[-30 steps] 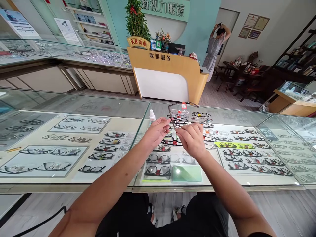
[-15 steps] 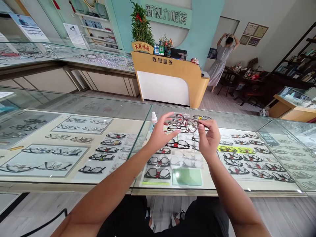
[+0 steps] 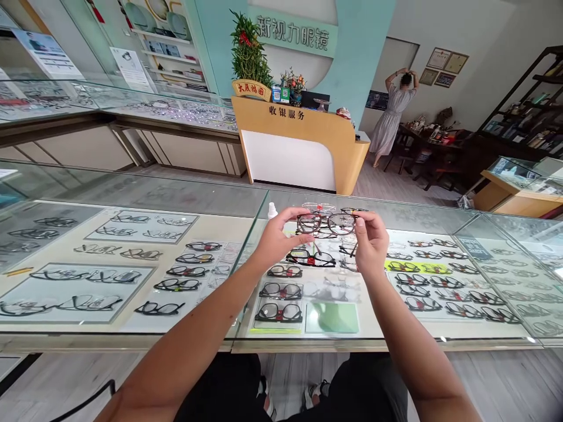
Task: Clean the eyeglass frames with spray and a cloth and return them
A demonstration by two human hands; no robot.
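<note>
A pair of dark reddish-brown eyeglasses (image 3: 342, 223) is held level above the glass counter, its temples hanging down toward me. My right hand (image 3: 372, 239) pinches the right end of the frame between thumb and fingers. At the left end, the thumb and index finger of my left hand (image 3: 284, 234) close around the rim from below and above; their exact contact is hard to see. Beneath the hands, several display glasses (image 3: 310, 258) with red tags lie in the case. A white bottle (image 3: 272, 210) stands just beyond my left hand.
The glass display counter (image 3: 176, 341) runs across in front of me, with rows of glasses on both sides. A green sheet (image 3: 332, 318) lies near its front edge. Farther off are a wooden cashier desk (image 3: 299, 126) and a person (image 3: 391, 114) with raised arms.
The eyeglasses have turned from tilted to level and face-on. Their left end now lies between the fingers of my left hand, which was apart from them before.
</note>
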